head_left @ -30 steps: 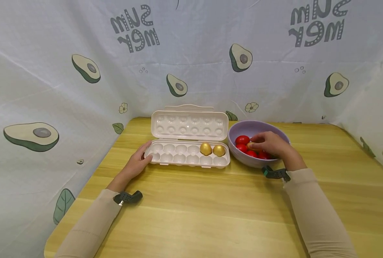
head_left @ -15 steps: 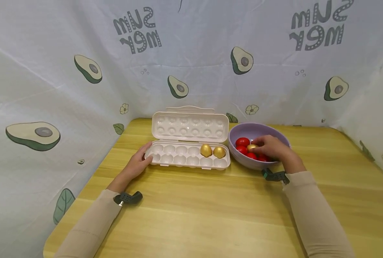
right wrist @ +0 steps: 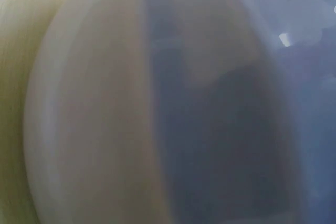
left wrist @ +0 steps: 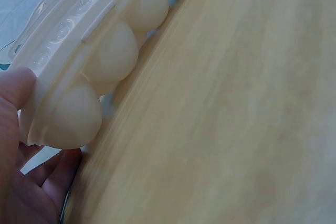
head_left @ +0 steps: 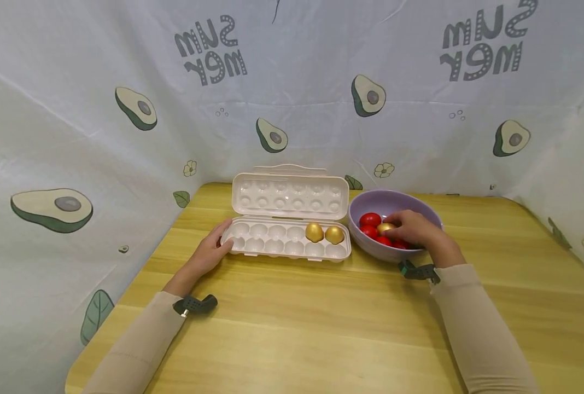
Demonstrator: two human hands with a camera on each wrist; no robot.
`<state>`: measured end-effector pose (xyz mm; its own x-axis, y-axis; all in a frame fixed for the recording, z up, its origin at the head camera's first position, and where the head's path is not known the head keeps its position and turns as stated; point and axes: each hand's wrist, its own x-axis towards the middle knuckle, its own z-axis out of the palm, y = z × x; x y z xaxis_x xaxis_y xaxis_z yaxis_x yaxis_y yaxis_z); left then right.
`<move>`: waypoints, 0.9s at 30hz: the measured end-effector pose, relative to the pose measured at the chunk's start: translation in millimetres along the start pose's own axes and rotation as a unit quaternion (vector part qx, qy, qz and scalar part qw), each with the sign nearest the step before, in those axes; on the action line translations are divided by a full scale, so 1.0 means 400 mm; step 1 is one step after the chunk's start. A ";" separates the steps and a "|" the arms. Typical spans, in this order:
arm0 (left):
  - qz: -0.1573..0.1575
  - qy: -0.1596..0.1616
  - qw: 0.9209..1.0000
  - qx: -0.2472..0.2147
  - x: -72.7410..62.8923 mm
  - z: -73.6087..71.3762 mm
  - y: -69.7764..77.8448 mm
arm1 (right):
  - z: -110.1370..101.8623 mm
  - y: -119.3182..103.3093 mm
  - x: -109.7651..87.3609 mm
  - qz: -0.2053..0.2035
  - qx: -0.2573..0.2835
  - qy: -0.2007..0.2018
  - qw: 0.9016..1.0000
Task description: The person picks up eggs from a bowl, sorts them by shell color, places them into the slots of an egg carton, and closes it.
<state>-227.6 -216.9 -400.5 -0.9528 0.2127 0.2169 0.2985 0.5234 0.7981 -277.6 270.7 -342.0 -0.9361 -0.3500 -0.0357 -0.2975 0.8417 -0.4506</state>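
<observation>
My left hand [head_left: 210, 250] holds the left end of an open white plastic egg box [head_left: 274, 248]; in the left wrist view its thumb [left wrist: 18, 85] lies on the rim and its fingers [left wrist: 60, 182] reach under the end. Two gold eggs sit side by side in the back row, a left one [head_left: 314, 232] and a right one [head_left: 334, 235]. My right hand [head_left: 412, 227] is down in a purple bowl [head_left: 387, 255], its fingertips pinching another gold egg [head_left: 384, 229]. Several red eggs [head_left: 370, 220] lie around it, some partly hidden by the hand.
Behind the box, its lid [head_left: 290, 196] stands raised near the printed cloth [head_left: 316, 131] at the table's back. The bowl stands right beside the box's right end. Wooden tabletop [head_left: 302, 323] spreads in front. The bowl's wall [right wrist: 94, 103] fills much of the blurred right wrist view.
The right hand has shifted slightly in the bowl, so more of the gold egg at its fingertips shows. The left hand keeps its hold; the head view has tilted a little upward.
</observation>
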 end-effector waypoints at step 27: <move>0.007 -0.005 1.000 -0.005 -0.031 -0.009 0.072 | 0.006 -0.003 -0.004 -0.024 -0.014 0.011 1.000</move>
<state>-207.3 -207.3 -378.1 -0.9478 0.2286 0.2221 0.3111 0.5124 0.8004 -275.1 269.2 -343.5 -0.9243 -0.3817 0.0054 -0.3475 0.8354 -0.4258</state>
